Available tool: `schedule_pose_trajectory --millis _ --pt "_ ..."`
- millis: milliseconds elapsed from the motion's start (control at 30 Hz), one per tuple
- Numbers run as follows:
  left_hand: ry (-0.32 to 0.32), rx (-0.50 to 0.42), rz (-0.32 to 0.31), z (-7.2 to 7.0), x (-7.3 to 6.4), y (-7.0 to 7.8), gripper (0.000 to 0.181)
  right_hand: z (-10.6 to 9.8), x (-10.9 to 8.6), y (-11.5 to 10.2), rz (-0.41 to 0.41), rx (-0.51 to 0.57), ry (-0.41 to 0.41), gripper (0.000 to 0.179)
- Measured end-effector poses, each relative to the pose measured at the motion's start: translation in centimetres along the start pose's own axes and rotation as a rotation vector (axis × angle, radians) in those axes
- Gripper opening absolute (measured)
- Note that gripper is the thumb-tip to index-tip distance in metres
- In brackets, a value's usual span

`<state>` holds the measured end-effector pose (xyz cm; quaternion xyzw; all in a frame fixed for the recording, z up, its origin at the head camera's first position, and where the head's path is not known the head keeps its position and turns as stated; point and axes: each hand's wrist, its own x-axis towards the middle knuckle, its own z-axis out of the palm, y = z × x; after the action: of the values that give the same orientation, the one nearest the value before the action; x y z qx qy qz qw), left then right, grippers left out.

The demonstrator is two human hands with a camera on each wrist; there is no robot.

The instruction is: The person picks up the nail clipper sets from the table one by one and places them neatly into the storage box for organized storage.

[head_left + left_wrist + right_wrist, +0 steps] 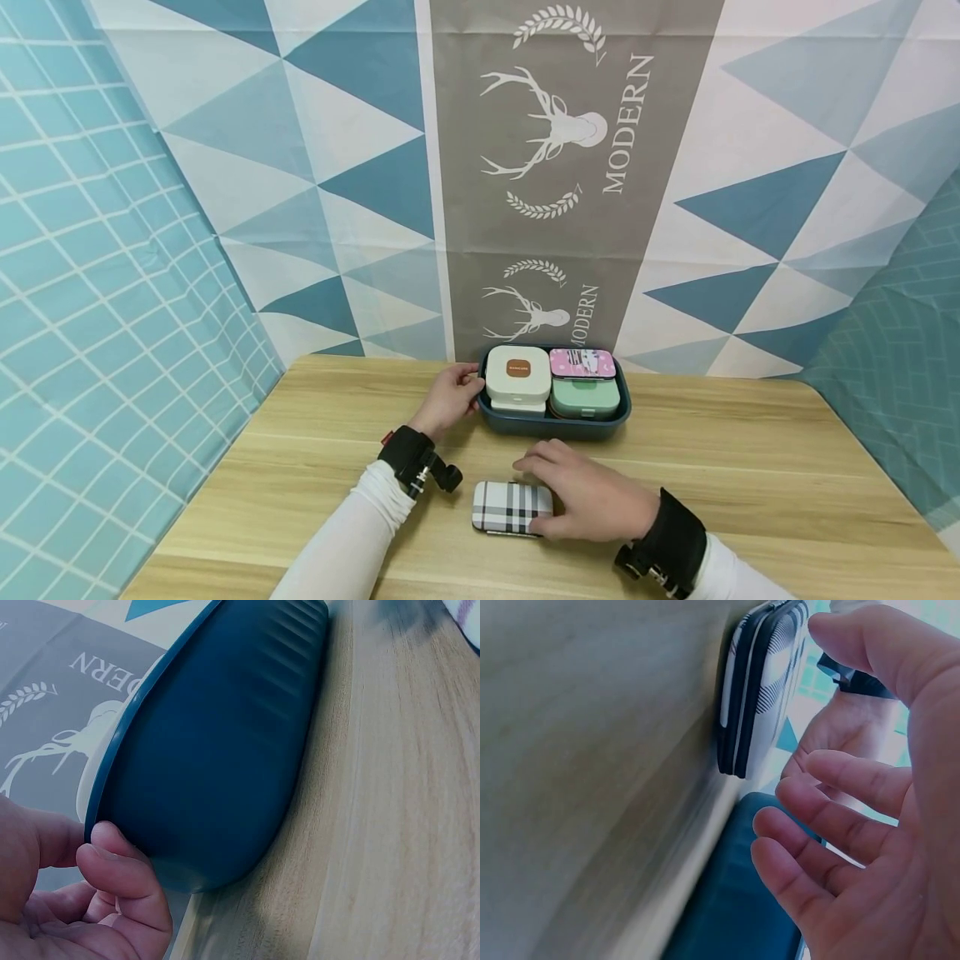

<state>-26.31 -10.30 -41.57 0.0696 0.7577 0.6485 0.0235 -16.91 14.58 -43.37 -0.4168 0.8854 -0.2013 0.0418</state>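
My left hand (pixel 448 398) pinches the left rim of a dark blue plastic bin (pixel 558 427); in the left wrist view its fingertips (pixel 112 859) lie at the rim. Over the right end of a plaid case (pixel 504 507), flat on the table in front of the bin, hovers my right hand (pixel 588 493). The right wrist view shows its fingers spread and slightly bent, the thumb close to the case (pixel 769 682), with nothing gripped. Inside the bin are a cream box (pixel 517 367) on the left and a pink patterned case (pixel 573 363) on a mint green box (pixel 581 397).
The wood table (pixel 360 400) reaches back to a wall hanging (pixel 540 208) with triangles and deer heads. Blue tile-patterned sheeting (pixel 105 250) covers the left side. The bin stands close to the back edge. Each wrist wears a black strap with a camera.
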Motion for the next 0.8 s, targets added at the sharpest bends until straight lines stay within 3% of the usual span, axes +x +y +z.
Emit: schedule_pose_trajectory --millis 133,433,800 --pt "-0.013 -0.009 0.0 -0.1 0.1 0.0 0.042 0.2 0.1 -0.2 -0.001 0.006 -0.001 0.063" --pt "-0.01 0.005 -0.015 -0.4 1.7 -2.5 0.042 0.9 0.2 -0.4 -0.018 -0.009 0.005 0.064" --pt "-0.023 0.001 0.001 -0.6 1.8 -2.8 0.044 1.3 0.4 -0.6 -0.034 -0.03 -0.009 0.063"
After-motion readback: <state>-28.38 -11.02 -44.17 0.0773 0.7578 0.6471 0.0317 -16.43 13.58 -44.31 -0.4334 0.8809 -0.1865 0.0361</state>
